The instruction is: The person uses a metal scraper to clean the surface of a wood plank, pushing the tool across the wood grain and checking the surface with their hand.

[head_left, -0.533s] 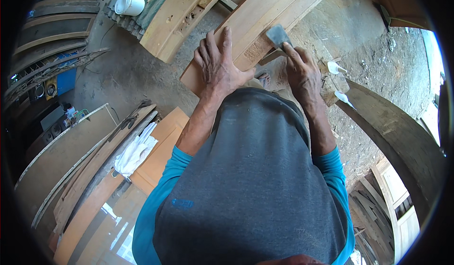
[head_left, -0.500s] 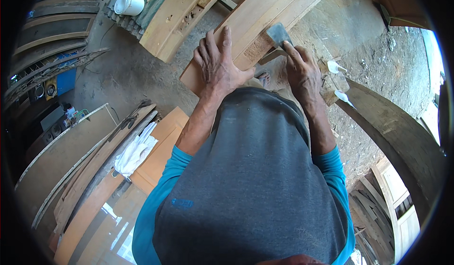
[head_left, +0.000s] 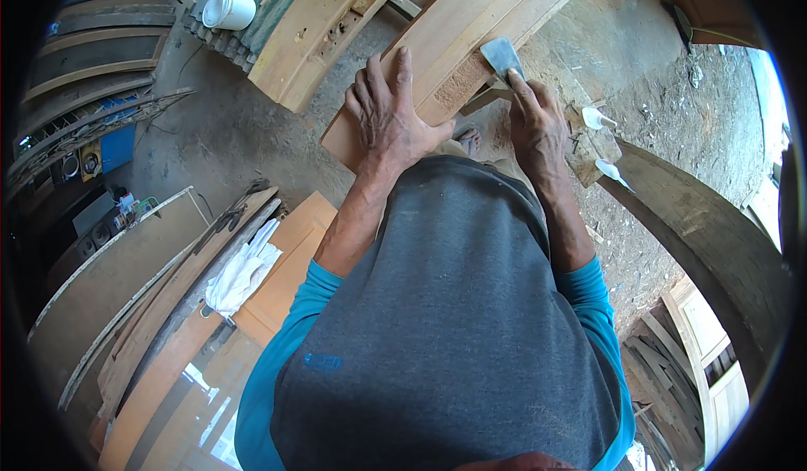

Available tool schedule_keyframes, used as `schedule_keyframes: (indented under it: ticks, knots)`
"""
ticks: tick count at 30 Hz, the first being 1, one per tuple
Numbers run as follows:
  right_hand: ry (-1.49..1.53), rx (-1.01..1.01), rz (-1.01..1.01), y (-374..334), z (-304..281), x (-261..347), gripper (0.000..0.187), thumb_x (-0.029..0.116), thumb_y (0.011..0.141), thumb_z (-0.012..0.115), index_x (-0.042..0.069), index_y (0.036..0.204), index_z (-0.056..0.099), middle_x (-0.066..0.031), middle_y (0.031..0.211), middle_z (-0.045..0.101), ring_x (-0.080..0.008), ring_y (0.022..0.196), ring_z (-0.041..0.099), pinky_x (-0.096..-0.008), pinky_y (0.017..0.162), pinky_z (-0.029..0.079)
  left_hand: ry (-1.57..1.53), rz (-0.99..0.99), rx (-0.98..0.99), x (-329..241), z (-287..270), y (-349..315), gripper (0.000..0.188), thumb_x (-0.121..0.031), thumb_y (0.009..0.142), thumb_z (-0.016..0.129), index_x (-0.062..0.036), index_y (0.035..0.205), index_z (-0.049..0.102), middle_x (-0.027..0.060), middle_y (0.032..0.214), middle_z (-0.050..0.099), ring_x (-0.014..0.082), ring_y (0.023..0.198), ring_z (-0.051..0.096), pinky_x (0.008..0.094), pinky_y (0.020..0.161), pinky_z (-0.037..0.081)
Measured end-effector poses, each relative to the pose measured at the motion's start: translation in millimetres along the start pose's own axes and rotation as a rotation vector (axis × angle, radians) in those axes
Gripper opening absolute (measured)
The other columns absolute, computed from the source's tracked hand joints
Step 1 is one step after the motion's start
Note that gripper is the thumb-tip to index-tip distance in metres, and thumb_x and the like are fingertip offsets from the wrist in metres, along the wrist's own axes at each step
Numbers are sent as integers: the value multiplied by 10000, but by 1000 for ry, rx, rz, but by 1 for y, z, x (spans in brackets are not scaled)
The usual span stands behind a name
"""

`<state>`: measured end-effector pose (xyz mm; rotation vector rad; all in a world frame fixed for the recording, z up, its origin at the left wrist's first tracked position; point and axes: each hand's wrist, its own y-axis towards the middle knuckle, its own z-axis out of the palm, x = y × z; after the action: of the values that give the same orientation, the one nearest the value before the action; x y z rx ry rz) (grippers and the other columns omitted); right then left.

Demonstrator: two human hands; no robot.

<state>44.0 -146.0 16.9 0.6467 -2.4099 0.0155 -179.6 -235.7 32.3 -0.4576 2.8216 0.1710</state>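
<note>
A long wooden panel [head_left: 458,19] runs away from me toward the upper right. My left hand [head_left: 391,118] lies on its near end with fingers and thumb spread, touching the wood. In my right hand [head_left: 538,122] is a putty knife [head_left: 502,55], its wide grey blade pointing away from me, with my index finger stretched along it. The blade is over the panel's right edge; whether it presses on the wood I cannot tell. Just left of it, a rough brownish patch of sawdust-like material [head_left: 462,87] covers part of the panel.
Two white nozzled bottles [head_left: 597,120] are on a wooden block [head_left: 593,156] right of my right hand. A curved-looking plank [head_left: 698,219] extends from there. At upper left, a white bucket [head_left: 229,10] stands on corrugated sheeting. White cloth [head_left: 242,273] lies on boards at left.
The putty knife's blade has shifted slightly right and turned, showing its face more brightly. My right hand has moved a little with it; my left hand stays in place.
</note>
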Motion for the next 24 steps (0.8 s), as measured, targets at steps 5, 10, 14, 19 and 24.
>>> schedule_keyframes:
  ticks: [5,10,14,19,24]
  knots:
    - [-13,48,-144,-2,3,1,547,37,924,712,179,1451,677,-112,1198,693,-327,1063,693,-449,927,578,17,-8,0,-1,0,-1,1327,-519,593,964,-129,1671,297,304,1553,343,504,1381,386,673,1104,283]
    - [-12,106,-117,-2,3,3,567,40,909,720,193,1453,680,-106,1187,697,-320,1066,697,-438,933,571,8,2,0,-1,0,-1,1322,-503,590,959,-130,1672,296,308,1550,347,503,1382,386,670,1106,283]
    - [-43,97,-125,-2,2,0,567,33,897,724,188,1441,686,-97,1174,698,-312,1063,700,-436,926,571,9,8,-6,-1,2,0,1315,-499,592,955,-132,1670,300,305,1549,353,498,1374,394,666,1105,288]
    - [-45,69,-143,1,0,-3,486,56,979,732,201,1442,705,-112,1160,712,-309,1016,720,-429,861,589,17,1,0,-1,1,0,1326,-500,590,964,-138,1673,289,305,1556,353,513,1393,388,673,1106,291]
    - [-35,57,-109,1,0,-13,486,65,986,733,215,1447,704,-105,1188,716,-310,1040,725,-426,857,597,15,1,-5,-2,1,1,1336,-499,591,974,-145,1676,279,309,1563,351,525,1406,382,680,1109,292]
